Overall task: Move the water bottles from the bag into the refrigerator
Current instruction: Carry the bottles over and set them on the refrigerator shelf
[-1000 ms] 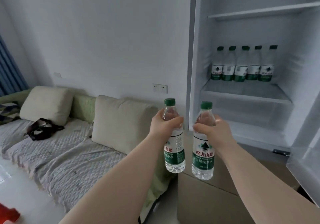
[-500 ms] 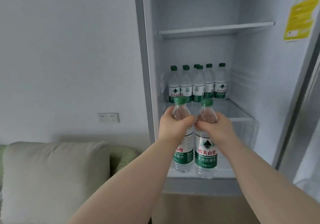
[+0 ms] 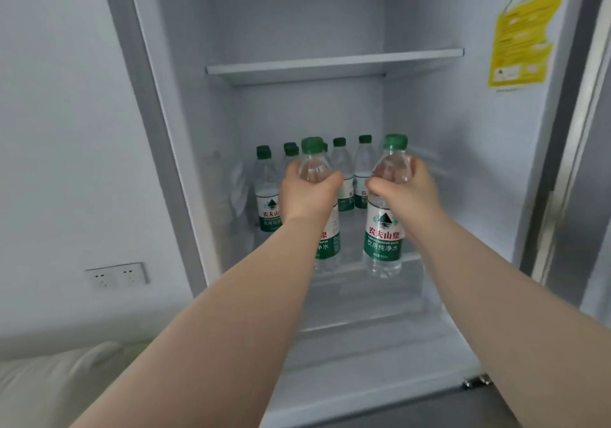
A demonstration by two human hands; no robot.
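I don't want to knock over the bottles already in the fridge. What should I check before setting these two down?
1. Grip: the left hand holds the left bottle and the right hand holds the right bottle, both upright: ok.
2. Both green caps on: ok.
3. The refrigerator is open, with nothing across the way in: ok.
4. Bare shelf in front of the stored bottles: ok.
5. Gap between held and stored bottles: cannot tell; they overlap in this view.
6. Bases down on the shelf yet: cannot tell.
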